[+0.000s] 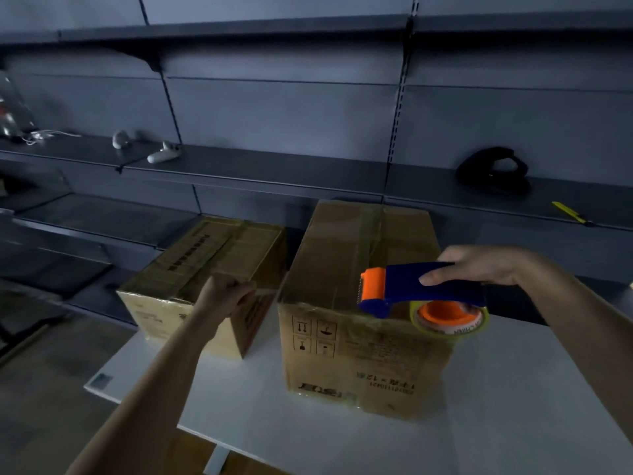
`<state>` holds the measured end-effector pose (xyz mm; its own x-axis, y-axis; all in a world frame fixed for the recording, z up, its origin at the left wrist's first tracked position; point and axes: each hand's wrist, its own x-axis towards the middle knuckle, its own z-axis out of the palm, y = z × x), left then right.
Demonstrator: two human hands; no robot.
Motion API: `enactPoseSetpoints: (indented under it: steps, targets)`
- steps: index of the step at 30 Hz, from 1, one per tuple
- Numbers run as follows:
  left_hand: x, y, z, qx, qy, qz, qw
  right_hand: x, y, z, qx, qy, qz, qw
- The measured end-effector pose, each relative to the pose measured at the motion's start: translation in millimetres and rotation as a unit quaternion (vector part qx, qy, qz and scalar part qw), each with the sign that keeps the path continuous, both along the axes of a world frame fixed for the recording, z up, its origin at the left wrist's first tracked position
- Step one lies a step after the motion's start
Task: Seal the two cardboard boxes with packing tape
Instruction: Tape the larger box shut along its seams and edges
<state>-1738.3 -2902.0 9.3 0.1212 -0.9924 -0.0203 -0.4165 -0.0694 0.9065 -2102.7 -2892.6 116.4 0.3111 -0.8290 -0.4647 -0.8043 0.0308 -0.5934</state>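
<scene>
Two boxes stand side by side on the white worktop [513, 389], close but apart. The left box [191, 269] is lower and angled. The right box [359, 337] is taller, with glossy tape already running along its top seam.

The left hand [226, 296] sits at the left box's near right top corner. Its fingers are curled tight and seem to pinch a pale tape end [265, 292] that reaches toward the right box (the strip is blurred).

The right hand [479, 269] grips the blue handle of the dispenser [424, 286] from above, thumb along the side, over the right box's near right corner. The orange roller points left. The roll [448, 318], clear on an orange core, hangs below the handle.

On the grey shelves behind lie white controllers [162, 154], a black item [493, 169] and a yellow tool [570, 212].
</scene>
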Motion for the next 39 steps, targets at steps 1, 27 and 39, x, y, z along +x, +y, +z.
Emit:
enactPoseSetpoints:
  steps: [1, 27, 39]
  targets:
    - [0, -2, -3, -0.009, -0.007, -0.003, 1.0, 0, -1, -1, 0.004, 0.003, -0.001, 1.0]
    - [-43, 5, -58, -0.005, 0.028, 0.024, 0.999, -10, -14, -13, 0.033, 0.014, -0.016, 0.999]
    - [-32, 20, -59, -0.326, -0.172, -0.081, 0.926, -14, -15, -13, 0.018, -0.018, -0.023, 0.999]
